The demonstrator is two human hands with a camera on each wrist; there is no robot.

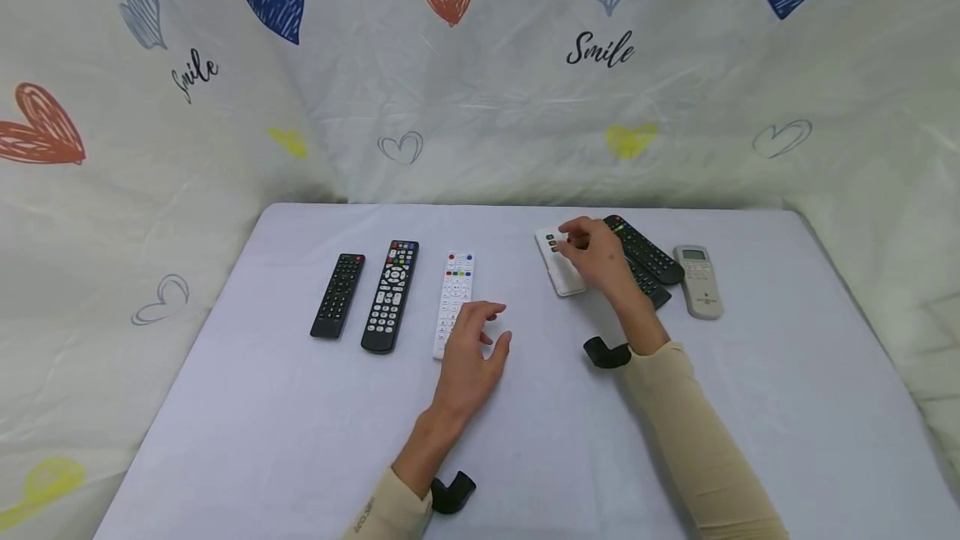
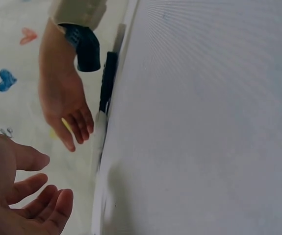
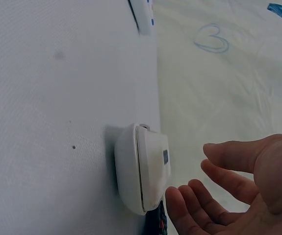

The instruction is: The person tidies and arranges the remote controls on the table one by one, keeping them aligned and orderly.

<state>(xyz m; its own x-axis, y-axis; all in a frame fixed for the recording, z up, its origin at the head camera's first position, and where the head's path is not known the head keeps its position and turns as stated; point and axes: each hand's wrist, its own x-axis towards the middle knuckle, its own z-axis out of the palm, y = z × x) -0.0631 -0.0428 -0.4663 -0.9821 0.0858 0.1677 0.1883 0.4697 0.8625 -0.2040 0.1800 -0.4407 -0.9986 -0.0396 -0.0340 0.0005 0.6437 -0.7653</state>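
Observation:
My right hand [image 1: 596, 257] hovers over a broad white remote control [image 1: 564, 269] at the back right of the table. In the right wrist view, the loosely bent fingers [image 3: 221, 213] hang beside that white remote [image 3: 141, 171] and hold nothing. My left hand [image 1: 468, 365] floats above the table near the lower end of a slim white remote control [image 1: 453, 294], partly covering it. Thumb and fingers are apart, with nothing between them, as the left wrist view shows of the left hand [image 2: 23, 196].
Left of the slim white remote lie a long black remote [image 1: 390, 298] and a shorter black remote [image 1: 337, 296]. By my right hand, a black remote [image 1: 645, 250] overlaps another black remote [image 1: 651, 286]. A grey remote with a small display [image 1: 699, 283] lies farther right on the white table [image 1: 247, 407].

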